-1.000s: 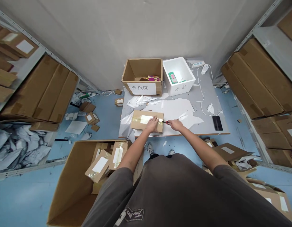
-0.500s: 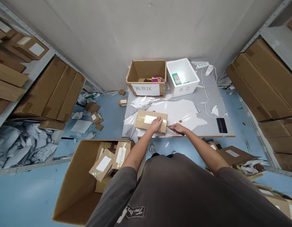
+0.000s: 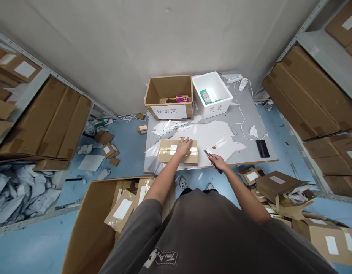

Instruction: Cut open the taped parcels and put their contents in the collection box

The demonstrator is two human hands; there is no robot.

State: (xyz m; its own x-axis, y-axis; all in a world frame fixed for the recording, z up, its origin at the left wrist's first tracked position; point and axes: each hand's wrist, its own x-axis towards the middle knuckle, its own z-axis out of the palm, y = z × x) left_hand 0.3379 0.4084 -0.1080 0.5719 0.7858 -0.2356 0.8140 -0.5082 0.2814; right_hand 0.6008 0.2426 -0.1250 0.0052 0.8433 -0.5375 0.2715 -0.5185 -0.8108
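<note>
A taped cardboard box (image 3: 166, 156) with a white label lies on the near left part of the table. My left hand (image 3: 184, 147) rests on its top towards the right end, fingers spread and lying over the box near its far edge. Just right of the box, my right hand (image 3: 219, 163) grips a black and red utility knife (image 3: 211, 156). The blade points up and left, apart from the box. White paper (image 3: 206, 139) covers the tabletop beneath, with torn scraps (image 3: 168, 127) behind the box.
An open cardboard carton (image 3: 170, 111) and a white foam box (image 3: 217, 109) stand at the back. A phone (image 3: 262, 148) and a white cable (image 3: 242, 118) lie at right. A large carton of parcels (image 3: 87, 217) stands at lower left. Opened boxes (image 3: 274, 182) lie lower right; shelves flank both sides.
The knife has come away from the box's right end and now points up and left. The box has turned slightly, its near side tipped more into view. The camera view has shifted too.
</note>
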